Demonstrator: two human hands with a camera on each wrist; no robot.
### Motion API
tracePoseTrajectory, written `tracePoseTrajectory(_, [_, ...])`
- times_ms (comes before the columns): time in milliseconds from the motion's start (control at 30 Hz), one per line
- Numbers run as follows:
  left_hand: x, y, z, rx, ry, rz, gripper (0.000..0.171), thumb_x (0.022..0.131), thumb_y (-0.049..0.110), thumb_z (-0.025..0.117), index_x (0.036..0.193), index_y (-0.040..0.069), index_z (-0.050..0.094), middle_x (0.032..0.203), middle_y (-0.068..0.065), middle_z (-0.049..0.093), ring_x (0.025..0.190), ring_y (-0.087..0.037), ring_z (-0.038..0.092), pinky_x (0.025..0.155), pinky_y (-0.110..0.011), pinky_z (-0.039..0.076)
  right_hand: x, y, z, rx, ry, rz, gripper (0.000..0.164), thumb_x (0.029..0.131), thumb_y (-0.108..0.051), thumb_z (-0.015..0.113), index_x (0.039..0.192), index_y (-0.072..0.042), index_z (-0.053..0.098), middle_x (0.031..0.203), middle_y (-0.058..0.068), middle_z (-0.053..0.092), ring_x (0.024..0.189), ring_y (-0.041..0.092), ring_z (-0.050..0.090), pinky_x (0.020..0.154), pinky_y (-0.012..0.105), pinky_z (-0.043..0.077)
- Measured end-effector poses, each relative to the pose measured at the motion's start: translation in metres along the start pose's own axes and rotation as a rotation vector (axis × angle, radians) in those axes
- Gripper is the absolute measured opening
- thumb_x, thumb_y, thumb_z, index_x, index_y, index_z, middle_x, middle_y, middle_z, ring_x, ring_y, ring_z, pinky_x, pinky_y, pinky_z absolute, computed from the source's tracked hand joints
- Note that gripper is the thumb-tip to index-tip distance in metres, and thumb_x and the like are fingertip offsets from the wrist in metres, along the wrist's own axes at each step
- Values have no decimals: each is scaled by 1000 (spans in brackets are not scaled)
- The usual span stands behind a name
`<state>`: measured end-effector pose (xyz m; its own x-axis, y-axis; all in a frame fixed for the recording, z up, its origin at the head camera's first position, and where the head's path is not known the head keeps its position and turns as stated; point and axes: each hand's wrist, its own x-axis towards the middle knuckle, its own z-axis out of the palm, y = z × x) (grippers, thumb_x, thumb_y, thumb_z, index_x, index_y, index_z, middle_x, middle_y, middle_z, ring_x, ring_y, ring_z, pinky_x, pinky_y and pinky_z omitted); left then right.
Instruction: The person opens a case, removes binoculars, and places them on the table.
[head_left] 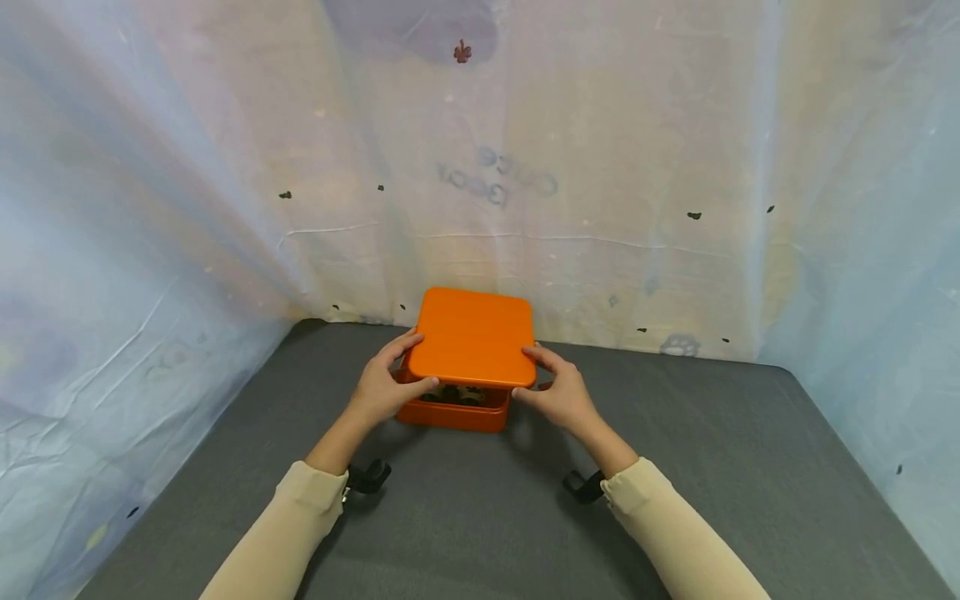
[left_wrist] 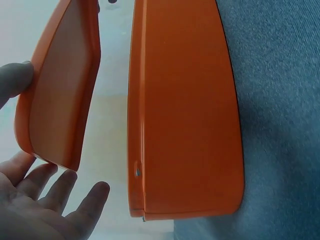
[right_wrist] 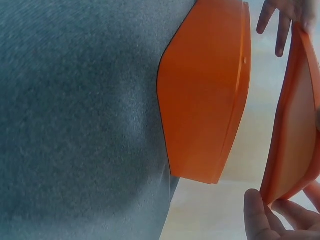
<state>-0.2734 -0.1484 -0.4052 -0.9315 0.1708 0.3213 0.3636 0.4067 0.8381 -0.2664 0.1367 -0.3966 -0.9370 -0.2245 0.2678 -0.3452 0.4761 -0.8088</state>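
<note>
Both hands hold an orange lid (head_left: 472, 337) raised above an orange box (head_left: 450, 418). My left hand (head_left: 375, 390) grips the lid's left edge, thumb along the front and fingers at the side. On the opposite edge, my right hand (head_left: 561, 396) pinches the lid in the same way. The left wrist view shows the lid's underside (left_wrist: 62, 90) apart from the box wall (left_wrist: 190, 110). A gap also separates lid and box in the right wrist view. Inside the box lie small dark and greenish things (head_left: 457, 395), mostly hidden under the lid.
The box stands on a dark grey table (head_left: 465, 517), near its back edge. A pale patterned curtain (head_left: 600, 167) hangs behind and along both sides. Black wrist mounts (head_left: 369, 477) stick out inward from the cream sleeves (head_left: 277, 533).
</note>
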Motion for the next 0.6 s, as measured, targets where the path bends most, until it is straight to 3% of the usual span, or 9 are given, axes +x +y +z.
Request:
tracePoseTrajectory(167, [1, 5, 4, 27, -5, 4, 75, 66, 43, 72, 131, 23, 40, 143, 7, 26, 127, -20, 32, 95, -46, 37, -3, -3, -8, 24, -17, 5, 65, 70, -17, 73, 128, -13, 45, 136, 8, 39, 117, 23, 45, 76, 34, 51])
tracePoseTrajectory(333, [3, 9, 9, 52, 1, 19, 74, 66, 45, 71, 131, 26, 40, 142, 6, 27, 124, -19, 37, 95, -46, 37, -13, -22, -20, 57, -31, 1, 63, 72, -10, 70, 128, -5, 43, 136, 15, 37, 115, 30, 45, 77, 43, 49])
tracePoseTrajectory(433, [3, 11, 11, 71, 3, 20, 73, 66, 47, 70, 130, 29, 40, 142, 5, 28, 124, -19, 35, 95, -46, 37, -18, -31, -26, 23, -22, -11, 62, 73, -7, 69, 128, -1, 43, 134, 18, 39, 114, 32, 46, 76, 40, 50])
tracePoseTrajectory(600, [3, 14, 15, 91, -14, 36, 71, 68, 48, 68, 131, 31, 39, 142, 5, 28, 128, -21, 31, 96, -48, 34, -20, -28, -32, 31, -16, -16, 61, 72, -7, 69, 128, -1, 43, 134, 19, 38, 114, 32, 45, 77, 41, 49])
